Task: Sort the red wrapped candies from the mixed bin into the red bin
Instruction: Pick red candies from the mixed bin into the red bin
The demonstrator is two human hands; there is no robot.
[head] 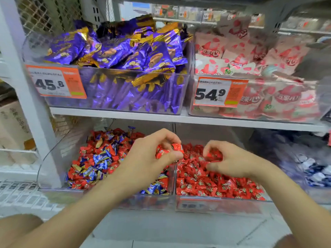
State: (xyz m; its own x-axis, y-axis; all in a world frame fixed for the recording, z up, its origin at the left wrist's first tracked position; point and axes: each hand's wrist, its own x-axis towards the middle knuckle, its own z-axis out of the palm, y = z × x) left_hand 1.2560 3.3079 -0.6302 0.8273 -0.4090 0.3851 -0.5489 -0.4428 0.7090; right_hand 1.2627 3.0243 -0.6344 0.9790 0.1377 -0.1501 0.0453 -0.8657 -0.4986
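On the lower shelf a clear mixed bin point(53, 191) holds red and blue wrapped candies point(100, 158). Right of it stands the red bin point(222, 203), filled with red wrapped candies point(215, 183). My left hand point(152, 154) hovers over the divider between the two bins, fingers closed around a few red candies point(172, 149). My right hand point(227, 160) is over the red bin, fingers curled on red candies point(214, 155) at the top of the pile.
The upper shelf point(161, 118) carries a clear bin of purple packets point(125, 56) with a 45.8 price tag and a bin of pink-and-white packets point(250, 56) tagged 54.9. A white shelf post point(23, 83) stands at left. Blue-and-white candies point(313, 169) lie at far right.
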